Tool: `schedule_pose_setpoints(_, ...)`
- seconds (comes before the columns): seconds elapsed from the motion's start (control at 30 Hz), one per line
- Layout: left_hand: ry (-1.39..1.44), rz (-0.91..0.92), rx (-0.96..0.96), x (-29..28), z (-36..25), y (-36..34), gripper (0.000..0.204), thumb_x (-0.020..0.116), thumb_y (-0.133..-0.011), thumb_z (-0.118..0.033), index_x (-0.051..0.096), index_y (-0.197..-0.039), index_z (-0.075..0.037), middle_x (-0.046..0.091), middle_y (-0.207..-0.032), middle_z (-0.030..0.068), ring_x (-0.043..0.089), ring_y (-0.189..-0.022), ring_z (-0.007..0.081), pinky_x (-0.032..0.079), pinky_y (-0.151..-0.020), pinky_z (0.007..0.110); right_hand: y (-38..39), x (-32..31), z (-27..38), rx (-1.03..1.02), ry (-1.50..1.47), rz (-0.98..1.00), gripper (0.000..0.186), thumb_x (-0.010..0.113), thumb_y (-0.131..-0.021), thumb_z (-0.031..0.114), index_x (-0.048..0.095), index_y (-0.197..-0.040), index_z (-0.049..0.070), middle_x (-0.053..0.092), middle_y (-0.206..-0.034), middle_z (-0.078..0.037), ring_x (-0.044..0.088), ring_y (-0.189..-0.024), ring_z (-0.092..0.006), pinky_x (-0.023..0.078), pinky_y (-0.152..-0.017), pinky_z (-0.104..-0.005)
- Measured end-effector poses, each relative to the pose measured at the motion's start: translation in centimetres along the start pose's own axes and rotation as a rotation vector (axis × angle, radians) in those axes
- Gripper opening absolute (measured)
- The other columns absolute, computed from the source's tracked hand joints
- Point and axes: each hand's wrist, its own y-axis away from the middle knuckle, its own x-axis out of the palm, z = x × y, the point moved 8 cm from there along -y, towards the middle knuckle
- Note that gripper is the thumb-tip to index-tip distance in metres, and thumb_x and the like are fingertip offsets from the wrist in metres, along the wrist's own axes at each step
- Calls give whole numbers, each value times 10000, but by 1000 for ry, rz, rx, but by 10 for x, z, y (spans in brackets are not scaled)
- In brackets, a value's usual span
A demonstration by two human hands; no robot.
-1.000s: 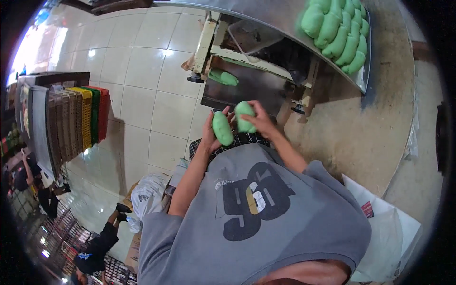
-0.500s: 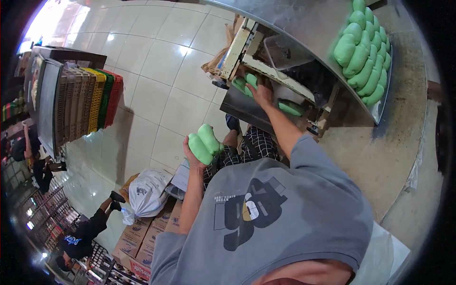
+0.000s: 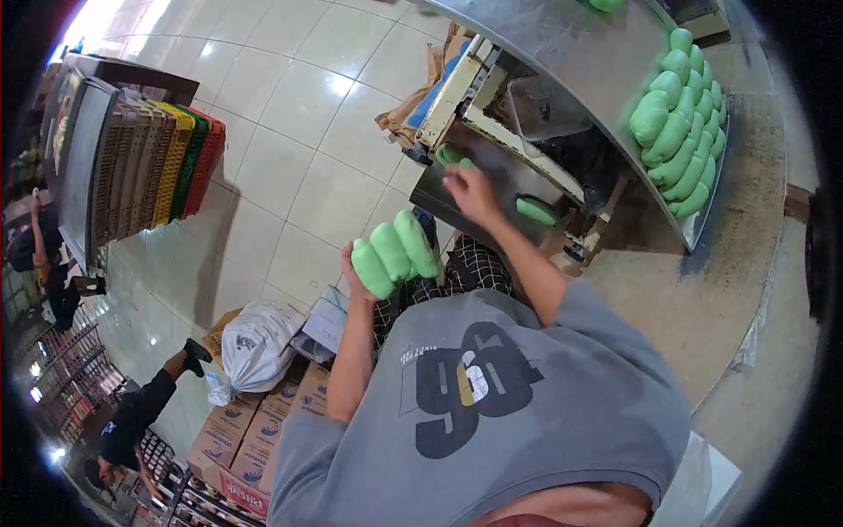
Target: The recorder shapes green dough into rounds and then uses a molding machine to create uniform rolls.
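Note:
Three soft, light-green dough rolls (image 3: 392, 253) lie side by side in my left hand (image 3: 354, 274), whose fingers curl round the outer one. My right hand (image 3: 472, 191) is over a dark metal tray or shelf (image 3: 505, 167) below the tabletop, fingers apart and holding nothing. Just beyond its fingertips lie one or two more green dough rolls (image 3: 450, 155), partly covered by the hand. Another green dough roll (image 3: 536, 210) rests on the same surface to the right.
On the metal table (image 3: 580, 53), several green dough rolls (image 3: 676, 132) are heaped on a tray at the right. A clear plastic tub (image 3: 544, 110) sits beneath. Stacked crates (image 3: 167, 171) stand at left; a white sack (image 3: 259, 342) and cartons (image 3: 255, 430) are lower left. Other people are farther left.
My left hand now holds three dough rolls instead of two. My right hand, earlier on a roll at the shelf, is now empty and slightly nearer to me.

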Motion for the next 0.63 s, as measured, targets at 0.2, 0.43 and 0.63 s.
schedule_pose_setpoints(0.2, 33, -70, 90, -12, -5, 20, 546, 475, -876, -543, 626, -1097, -67, 657, -1078, 119, 635, -979, 300, 477, -935, 451, -32, 60, -118, 449, 486, 203, 730, 782, -714, 326, 485, -1313, 32, 576, -1173, -226, 550, -1086, -390, 442, -917, -452)
schedule_pose_setpoints(0.43, 36, -26, 58, 11, 10, 12, 560, 454, -885, -540, 609, -1128, -61, 641, -1118, 129, 627, -1004, 304, 486, -914, 458, 47, 16, 2, 292, -358, 309, 692, 748, -804, 250, 424, -1376, 35, 516, -1278, -148, 519, -1149, -242, 436, -942, -361)
schedule_pose_setpoints(0.63, -77, -74, -58, 31, 36, -18, 597, 448, -879, -545, 588, -1185, -52, 631, -1147, 139, 618, -1028, 309, 452, -964, 463, 94, -22, 76, 437, -924, 289, 598, 626, -916, 248, 375, -1421, 48, 561, -1043, -59, 565, -926, -143, 474, -805, -258)
